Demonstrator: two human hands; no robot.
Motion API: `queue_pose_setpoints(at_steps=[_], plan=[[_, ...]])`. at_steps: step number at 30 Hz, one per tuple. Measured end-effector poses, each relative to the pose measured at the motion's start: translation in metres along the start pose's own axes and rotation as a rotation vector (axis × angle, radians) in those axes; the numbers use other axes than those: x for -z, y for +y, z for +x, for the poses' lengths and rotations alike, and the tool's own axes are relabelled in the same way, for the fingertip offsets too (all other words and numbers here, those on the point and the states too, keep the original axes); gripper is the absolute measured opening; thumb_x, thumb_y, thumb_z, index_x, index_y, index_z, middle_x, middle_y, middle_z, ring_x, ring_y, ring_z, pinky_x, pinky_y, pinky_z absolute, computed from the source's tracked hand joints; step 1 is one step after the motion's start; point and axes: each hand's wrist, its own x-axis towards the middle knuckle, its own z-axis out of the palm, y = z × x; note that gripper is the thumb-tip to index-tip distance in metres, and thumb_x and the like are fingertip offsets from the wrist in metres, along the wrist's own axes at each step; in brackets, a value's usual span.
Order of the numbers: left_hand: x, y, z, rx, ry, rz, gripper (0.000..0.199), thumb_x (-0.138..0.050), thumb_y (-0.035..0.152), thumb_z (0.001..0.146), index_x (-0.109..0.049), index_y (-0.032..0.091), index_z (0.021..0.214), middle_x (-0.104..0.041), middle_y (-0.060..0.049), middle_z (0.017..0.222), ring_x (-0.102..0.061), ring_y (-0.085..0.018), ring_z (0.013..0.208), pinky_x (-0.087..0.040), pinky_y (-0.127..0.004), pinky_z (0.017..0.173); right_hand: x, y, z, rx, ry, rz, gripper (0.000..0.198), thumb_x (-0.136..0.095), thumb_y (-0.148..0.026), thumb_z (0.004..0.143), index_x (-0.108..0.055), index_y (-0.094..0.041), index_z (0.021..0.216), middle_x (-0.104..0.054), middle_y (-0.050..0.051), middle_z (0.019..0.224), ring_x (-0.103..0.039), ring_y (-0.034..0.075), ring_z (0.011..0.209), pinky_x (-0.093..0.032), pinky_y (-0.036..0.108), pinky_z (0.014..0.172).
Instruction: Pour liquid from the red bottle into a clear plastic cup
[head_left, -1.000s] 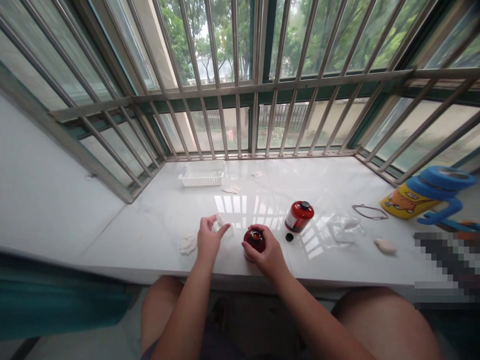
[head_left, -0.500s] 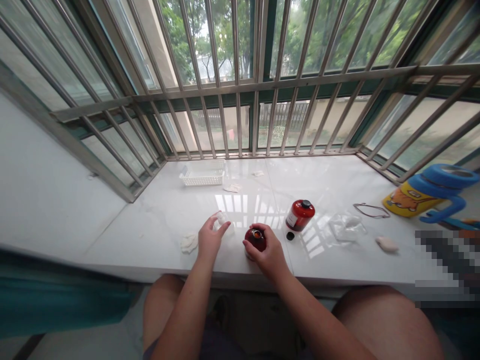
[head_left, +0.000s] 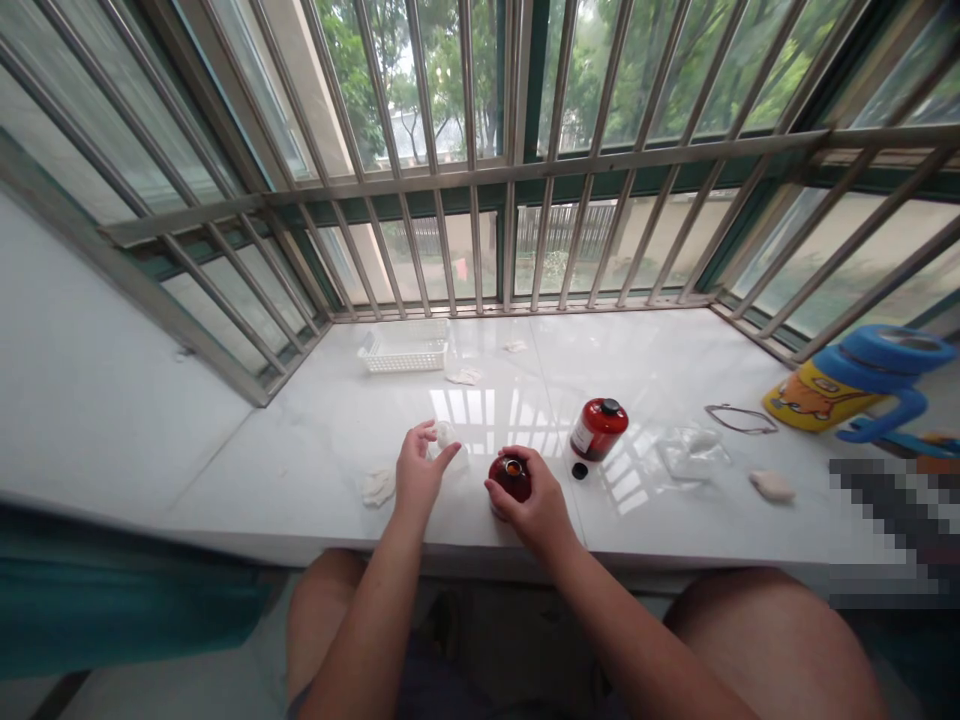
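My right hand [head_left: 536,500] is wrapped round a small dark reddish-brown bottle [head_left: 513,468], which stands uncapped near the counter's front edge. To its left, my left hand [head_left: 421,465] is open, thumb and fingers apart, beside a small whitish lump in a clear container [head_left: 445,436]. What the lump is made of is too small to tell. A crumpled white piece [head_left: 379,487] lies just left of that wrist. Right of the held bottle is a black cap [head_left: 580,471]. Behind the cap stands a larger red-brown bottle [head_left: 599,428] with a black lid and a pale label.
A white perforated basket [head_left: 405,357] sits near the window bars. White scraps [head_left: 463,377] lie beside it. To the right are a clear plastic bag [head_left: 691,452], a thin loop [head_left: 741,419], a pale lump [head_left: 772,487] and a yellow-and-blue flask [head_left: 847,385].
My left fingers have spread a little and moved slightly left, away from the whitish lump. The right hand and its bottle look unchanged.
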Motion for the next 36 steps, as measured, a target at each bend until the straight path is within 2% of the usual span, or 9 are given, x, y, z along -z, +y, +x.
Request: queue_pose_setpoints(at_steps=[5, 10, 17, 21, 25, 27, 30, 33, 36], plan=[[0.0, 0.005, 0.003, 0.047, 0.001, -0.061, 0.035, -0.084, 0.046, 0.082, -0.059, 0.023, 0.091, -0.069, -0.011, 0.138, -0.063, -0.028, 0.136, -0.045, -0.053, 0.121, 0.0, 0.002, 0.001, 0.017, 0.004, -0.016, 0.047, -0.08, -0.044, 0.087, -0.063, -0.027, 0.127, -0.071, 0.008, 0.124, -0.071, 0.027, 0.11, -0.058, 0.044, 0.101], [0.0, 0.009, 0.006, 0.051, 0.024, -0.013, 0.047, -0.089, 0.041, 0.077, -0.058, 0.024, 0.108, -0.073, -0.007, 0.113, -0.07, -0.026, 0.123, -0.044, -0.053, 0.122, 0.001, 0.0, 0.001, 0.019, 0.002, -0.022, 0.046, -0.079, -0.045, 0.087, -0.063, -0.026, 0.126, -0.071, 0.008, 0.124, -0.071, 0.028, 0.111, -0.058, 0.044, 0.101], [0.009, 0.035, 0.016, 0.019, 0.112, -0.283, 0.057, -0.092, 0.036, 0.074, -0.053, 0.025, 0.114, -0.071, -0.006, 0.112, -0.072, -0.025, 0.122, -0.049, -0.051, 0.117, 0.002, -0.002, 0.001, 0.001, -0.008, -0.009, 0.046, -0.078, -0.045, 0.088, -0.062, -0.026, 0.126, -0.071, 0.009, 0.126, -0.071, 0.028, 0.112, -0.058, 0.045, 0.102], [0.037, 0.05, 0.019, -0.046, 0.199, -0.351, 0.057, -0.092, 0.033, 0.076, -0.051, 0.027, 0.116, -0.072, -0.006, 0.116, -0.073, -0.026, 0.122, -0.051, -0.051, 0.115, 0.001, -0.002, 0.0, -0.008, -0.01, -0.007, 0.047, -0.078, -0.045, 0.088, -0.062, -0.026, 0.127, -0.071, 0.009, 0.126, -0.07, 0.028, 0.113, -0.057, 0.044, 0.103], [0.086, 0.047, 0.011, -0.119, 0.29, -0.072, 0.053, -0.09, 0.036, 0.077, -0.056, 0.026, 0.117, -0.073, -0.006, 0.115, -0.073, -0.026, 0.119, -0.052, -0.049, 0.113, 0.001, -0.003, 0.0, -0.009, -0.011, -0.005, 0.047, -0.079, -0.045, 0.088, -0.062, -0.026, 0.127, -0.07, 0.009, 0.126, -0.07, 0.028, 0.113, -0.057, 0.044, 0.103], [0.111, 0.039, 0.005, -0.166, 0.244, 0.232, 0.045, -0.085, 0.039, 0.081, -0.062, 0.027, 0.118, -0.074, -0.007, 0.116, -0.072, -0.028, 0.116, -0.053, -0.049, 0.112, 0.0, -0.003, 0.0, -0.003, -0.005, -0.005, 0.047, -0.079, -0.044, 0.088, -0.062, -0.026, 0.127, -0.07, 0.008, 0.126, -0.07, 0.028, 0.113, -0.057, 0.044, 0.103], [0.134, 0.021, 0.001, -0.249, 0.016, 0.614, 0.033, -0.074, 0.039, 0.087, -0.07, 0.028, 0.119, -0.077, -0.009, 0.118, -0.07, -0.033, 0.113, -0.053, -0.053, 0.11, 0.0, -0.002, -0.001, 0.004, 0.0, -0.006, 0.046, -0.079, -0.044, 0.088, -0.062, -0.026, 0.126, -0.07, 0.008, 0.125, -0.07, 0.027, 0.112, -0.057, 0.044, 0.103], [0.136, 0.0, 0.002, -0.253, -0.207, 0.726, 0.035, -0.066, 0.033, 0.087, -0.072, 0.028, 0.121, -0.079, -0.01, 0.12, -0.07, -0.036, 0.113, -0.055, -0.056, 0.107, 0.001, -0.001, -0.001, 0.006, 0.007, -0.009, 0.045, -0.078, -0.044, 0.088, -0.062, -0.026, 0.126, -0.07, 0.009, 0.125, -0.069, 0.028, 0.112, -0.057, 0.045, 0.103], [0.13, -0.015, 0.004, -0.192, -0.291, 0.74, 0.04, -0.061, 0.027, 0.086, -0.071, 0.027, 0.125, -0.078, -0.011, 0.126, -0.071, -0.035, 0.113, -0.056, -0.057, 0.107, 0.001, 0.0, -0.001, 0.003, 0.001, -0.009, 0.046, -0.078, -0.045, 0.089, -0.062, -0.027, 0.127, -0.07, 0.008, 0.126, -0.069, 0.028, 0.113, -0.057, 0.045, 0.102]])
